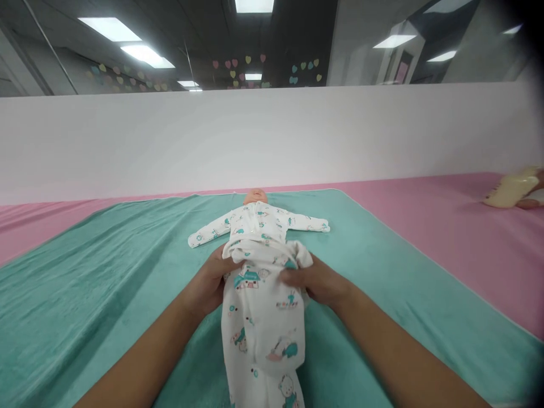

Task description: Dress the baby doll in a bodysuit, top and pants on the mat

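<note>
Head view: looking forward and down along a baby doll (255, 196) lying on its back, arms spreading to both sides.
Left hand (207, 283): gripping the white sleepsuit (260, 334) at a thick waist fold, fingers going under the gathered cloth.
Right hand (317, 280): closing on the same fold from the other side, fingers pressing into the cloth, with the sleepsuit lying between both hands.
Doll's place: resting at the middle of a teal plush towel (85, 294), head pointing to the far edge, body staying hidden under the cloth.
Sleepsuit: showing soft white fabric with small teal and pink animal prints, lower part stretching toward the camera.
Handling: seeming light, soft and easy to crease; doll probably feeling firmer and heavier than the cloth. Waist fold seeming the best place for holding, giving more cloth than the thin sleeve ends.
Towel: showing short, velvety pile and a thin pale border.
Surroundings: pink mat (446, 198) lying under the towel and reaching a white partition (255, 139).
Right edge: co-worker's hand (533, 197) holding a cream-coloured object (510, 190), its kind staying unclear.
</note>
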A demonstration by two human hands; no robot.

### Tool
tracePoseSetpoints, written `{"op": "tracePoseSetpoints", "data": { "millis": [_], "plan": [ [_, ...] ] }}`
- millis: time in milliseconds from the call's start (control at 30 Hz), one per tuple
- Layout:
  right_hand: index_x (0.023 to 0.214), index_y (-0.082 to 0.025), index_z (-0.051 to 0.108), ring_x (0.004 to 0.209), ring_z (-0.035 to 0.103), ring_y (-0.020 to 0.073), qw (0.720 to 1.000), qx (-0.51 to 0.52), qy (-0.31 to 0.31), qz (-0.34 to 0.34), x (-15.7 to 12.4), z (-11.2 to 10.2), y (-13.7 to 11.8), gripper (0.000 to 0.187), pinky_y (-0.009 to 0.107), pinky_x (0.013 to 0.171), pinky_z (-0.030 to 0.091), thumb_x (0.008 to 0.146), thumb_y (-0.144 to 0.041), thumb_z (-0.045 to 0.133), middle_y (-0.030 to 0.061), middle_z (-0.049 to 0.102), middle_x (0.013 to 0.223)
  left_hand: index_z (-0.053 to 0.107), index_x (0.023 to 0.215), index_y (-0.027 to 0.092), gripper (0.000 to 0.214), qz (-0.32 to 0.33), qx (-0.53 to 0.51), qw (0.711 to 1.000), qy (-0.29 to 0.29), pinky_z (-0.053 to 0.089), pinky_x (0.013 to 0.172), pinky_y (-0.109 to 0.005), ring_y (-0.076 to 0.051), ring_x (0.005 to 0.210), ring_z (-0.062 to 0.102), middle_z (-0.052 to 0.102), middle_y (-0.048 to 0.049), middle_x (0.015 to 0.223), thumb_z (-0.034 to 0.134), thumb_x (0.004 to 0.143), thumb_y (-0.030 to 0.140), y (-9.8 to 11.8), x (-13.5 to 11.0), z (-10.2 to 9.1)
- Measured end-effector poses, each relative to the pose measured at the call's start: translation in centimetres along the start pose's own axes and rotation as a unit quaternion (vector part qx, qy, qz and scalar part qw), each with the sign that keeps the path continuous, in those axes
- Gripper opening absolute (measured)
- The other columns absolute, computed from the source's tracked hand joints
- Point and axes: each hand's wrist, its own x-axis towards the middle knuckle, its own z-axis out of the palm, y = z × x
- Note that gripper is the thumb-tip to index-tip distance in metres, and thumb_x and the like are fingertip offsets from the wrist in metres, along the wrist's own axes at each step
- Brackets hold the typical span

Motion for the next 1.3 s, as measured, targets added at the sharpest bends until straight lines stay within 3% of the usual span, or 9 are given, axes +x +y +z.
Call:
{"op": "tracePoseSetpoints", "data": {
  "millis": [167, 333, 500, 733, 833, 967, 1100, 1200, 1300],
  "plan": [
    [0.108, -0.019, 0.061, 0.093, 0.062, 0.0243, 0.981, 0.132, 0.132, -0.057, -0.5, -0.8, -0.5, 0.048, 0.038, 0.082, 0.049, 0.072, -0.052, 0.061, 0.0069, 0.068, 0.091, 0.061, 0.098, 0.013, 0.029, -0.032, 0.033, 0.998, -0.052, 0.046, 0.068, -0.028, -0.02, 0.077, 0.059, 0.063, -0.0088, 0.087, 0.063, 0.074, 0.029, 0.8, -0.3, -2.2],
    [0.089, -0.02, 0.065, 0.077, 0.063, 0.0237, 0.982, 0.092, 0.154, -0.065, -1.2, -1.4, -1.8, 0.036, 0.036, 0.071, 0.05, 0.07, -0.05, 0.063, 0.004, 0.067, 0.074, 0.056, 0.074, 0.013, 0.02, -0.02, 0.094, 0.992, -0.076, 0.038, 0.058, -0.022, -0.014, 0.066, 0.052, 0.055, -0.0036, 0.073, 0.06, 0.078, 0.033, 1.3, -0.5, -2.3],
    [0.075, -0.018, 0.063, 0.059, 0.056, 0.0139, 0.992, -0.045, 0.077, -0.095, -1.4, -2.1, -2.7, 0.018, 0.026, 0.057, 0.044, 0.068, -0.034, 0.069, -0.0002, 0.062, 0.068, 0.048, 0.07, 0.016, 0.02, -0.053, 0.135, 0.985, -0.091, 0.035, 0.061, -0.022, -0.012, 0.07, 0.044, 0.047, -0.0011, 0.076, 0.055, 0.082, 0.031, 2.0, -1.2, 0.6],
    [0.084, -0.018, 0.062, 0.075, 0.057, 0.0163, 0.969, -0.217, -0.026, -0.113, -2.8, 0.1, -8.2, 0.022, 0.028, 0.064, 0.043, 0.069, -0.033, 0.068, 0.0028, 0.062, 0.083, 0.055, 0.073, 0.016, 0.019, -0.053, 0.187, 0.977, -0.083, 0.03, 0.047, -0.018, -0.008, 0.054, 0.04, 0.048, 0.0007, 0.066, 0.053, 0.082, 0.033, 6.3, -3.1, 4.5],
    [0.072, -0.019, 0.06, 0.07, 0.055, 0.0135, 0.959, -0.242, -0.055, -0.135, -3.1, 2.9, -12.0, 0.021, 0.03, 0.068, 0.043, 0.064, -0.034, 0.073, -0.0001, 0.059, 0.074, 0.065, 0.083, 0.016, 0.016, -0.077, 0.293, 0.944, -0.131, 0.038, 0.052, -0.022, -0.015, 0.064, 0.053, 0.059, -0.0038, 0.076, 0.063, 0.074, 0.028, 10.2, -4.0, 7.2],
    [0.065, -0.019, 0.057, 0.061, 0.05, 0.0091, 0.956, -0.232, -0.054, -0.171, -3.7, 6.3, -16.2, 0.022, 0.029, 0.067, 0.043, 0.068, -0.037, 0.069, -0.0048, 0.051, 0.059, 0.07, 0.071, 0.012, 0.013, -0.126, 0.395, 0.88, -0.233, 0.043, 0.053, -0.027, -0.022, 0.06, 0.058, 0.063, -0.0038, 0.066, 0.073, 0.058, 0.013, 14.4, -5.7, 11.3],
    [0.074, -0.017, 0.059, 0.064, 0.052, 0.0091, 0.942, -0.268, -0.077, -0.184, -5.1, 8.4, -18.3, 0.027, 0.025, 0.061, 0.042, 0.069, -0.043, 0.066, -0.004, 0.054, 0.065, 0.068, 0.076, 0.015, 0.008, 0.02, 0.427, 0.898, -0.1, 0.044, 0.051, -0.024, -0.018, 0.061, 0.06, 0.063, -0.0013, 0.069, 0.065, 0.069, 0.017, 15.8, -7.3, 14.4],
    [0.083, -0.014, 0.061, 0.07, 0.055, 0.0113, 0.922, -0.327, -0.118, -0.171, -6.5, 10.4, -19.0, 0.037, 0.024, 0.061, 0.043, 0.064, -0.044, 0.071, -0.0005, 0.059, 0.077, 0.064, 0.077, 0.018, 0.006, 0.139, 0.471, 0.871, 0.031, 0.041, 0.046, -0.019, -0.013, 0.056, 0.057, 0.061, 0.0007, 0.067, 0.062, 0.074, 0.022, 16.0, -7.9, 15.9],
    [0.08, -0.014, 0.061, 0.071, 0.056, 0.0118, 0.9, -0.382, -0.125, -0.169, -7.7, 12.3, -19.8, 0.03, 0.023, 0.061, 0.043, 0.069, -0.041, 0.069, 0.0003, 0.06, 0.078, 0.063, 0.073, 0.018, 0.009, 0.166, 0.478, 0.861, 0.043, 0.038, 0.042, -0.018, -0.011, 0.05, 0.053, 0.059, 0.0018, 0.061, 0.063, 0.073, 0.027, 16.4, -8.5, 16.8]
  ]
}}
